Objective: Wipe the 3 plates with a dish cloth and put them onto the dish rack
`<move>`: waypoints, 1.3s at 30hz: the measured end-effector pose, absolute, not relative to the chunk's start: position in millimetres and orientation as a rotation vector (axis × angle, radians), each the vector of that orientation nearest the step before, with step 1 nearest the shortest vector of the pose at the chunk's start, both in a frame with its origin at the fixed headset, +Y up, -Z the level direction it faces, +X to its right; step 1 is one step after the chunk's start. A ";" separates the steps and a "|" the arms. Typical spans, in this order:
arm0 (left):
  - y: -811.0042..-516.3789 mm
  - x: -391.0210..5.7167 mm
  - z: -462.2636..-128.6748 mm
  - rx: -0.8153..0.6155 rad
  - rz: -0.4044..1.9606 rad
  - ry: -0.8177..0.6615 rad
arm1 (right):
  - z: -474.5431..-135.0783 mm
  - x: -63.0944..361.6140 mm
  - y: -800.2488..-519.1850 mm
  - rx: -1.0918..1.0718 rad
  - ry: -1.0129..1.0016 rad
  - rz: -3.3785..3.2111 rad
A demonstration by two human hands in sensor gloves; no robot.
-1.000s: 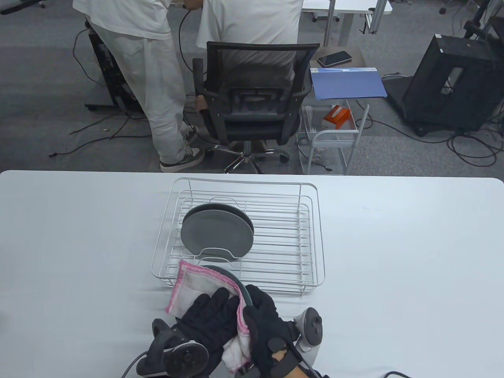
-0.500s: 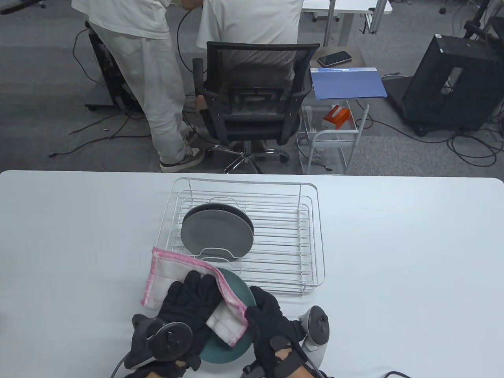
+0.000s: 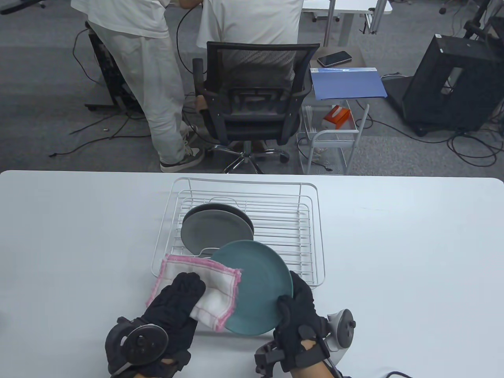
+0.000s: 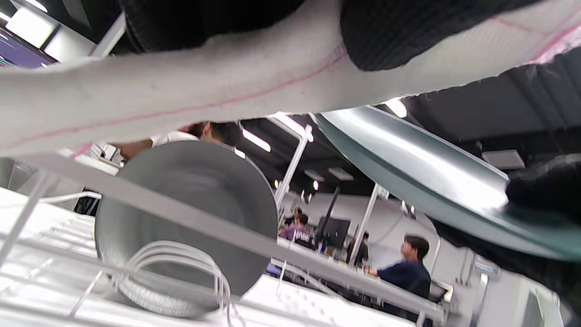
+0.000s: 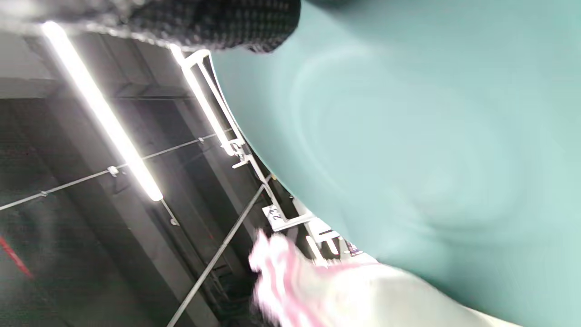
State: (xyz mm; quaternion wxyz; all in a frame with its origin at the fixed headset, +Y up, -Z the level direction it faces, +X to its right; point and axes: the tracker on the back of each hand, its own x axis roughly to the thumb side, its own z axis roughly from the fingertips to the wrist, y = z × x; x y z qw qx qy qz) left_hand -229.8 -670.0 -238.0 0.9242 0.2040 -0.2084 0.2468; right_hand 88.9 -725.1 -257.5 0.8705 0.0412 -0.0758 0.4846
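Two grey round plates (image 3: 216, 233) already upright in white wire dish rack (image 3: 311, 232). Third, teal round plate (image 3: 260, 291), tilted just before rack, gripped at rim by right hand (image 3: 299, 319). Left hand (image 3: 173, 307) presses pink-edged white dish cloth (image 3: 212, 291) against it. Left: finish wiping, rack it.

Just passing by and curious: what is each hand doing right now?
Left hand: holds the dish cloth.
Right hand: grips the teal plate by its rim.
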 end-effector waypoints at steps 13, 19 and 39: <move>-670.0 -269.5 -241.9 0.488 0.750 -0.290 | -256.8 93.8 -708.7 0.247 -0.373 1.212; -676.4 -284.0 -248.3 0.482 0.816 -0.210 | -260.7 91.5 -683.7 0.304 -0.504 1.364; -681.3 -297.6 -254.6 0.467 0.884 -0.118 | -374.5 32.6 -624.6 0.544 -0.504 2.061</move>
